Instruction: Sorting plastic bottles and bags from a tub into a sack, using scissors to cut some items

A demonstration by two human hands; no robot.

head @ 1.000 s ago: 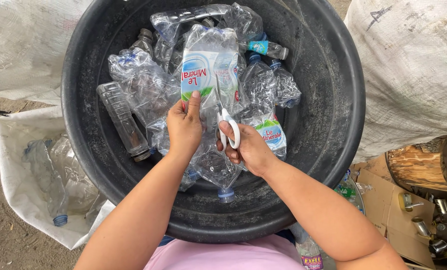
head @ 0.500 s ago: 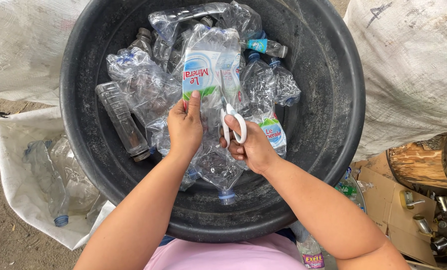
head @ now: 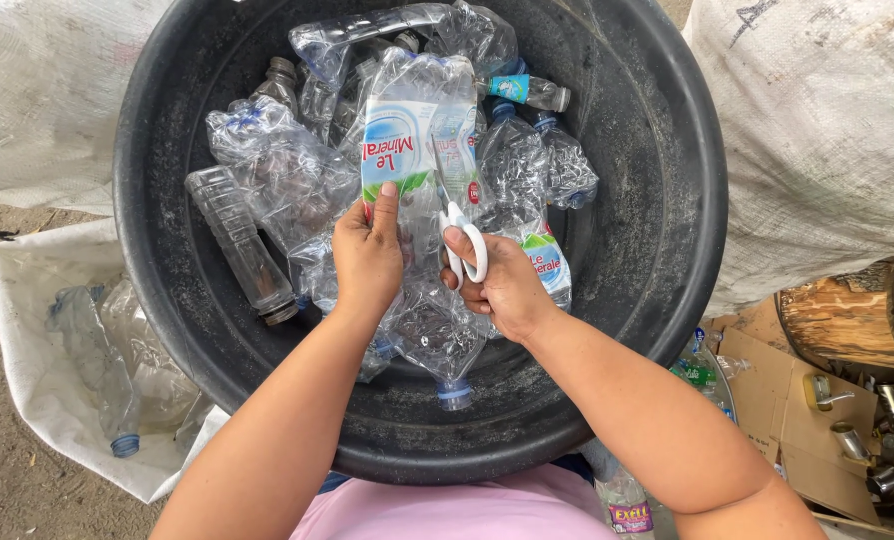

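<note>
Crushed clear plastic bottle (head: pixel 417 110), centre frame, over black tub (head: pixel 667 200): likely light, thin-walled, springy, slick. Left hand (head: pixel 367 255) closed on its labelled middle, the firmest hold. Right hand (head: pixel 502 285) grips white-handled scissors (head: pixel 457 225), blades at label (head: pixel 392 150).

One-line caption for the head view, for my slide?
Left hand holds a crushed clear plastic bottle while right hand runs white-handled scissors along its label, above a round black plastic tub.

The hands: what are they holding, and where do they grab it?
The left hand grips a crushed clear bottle by its label band. The right hand holds white-handled scissors by the finger loops.
</note>
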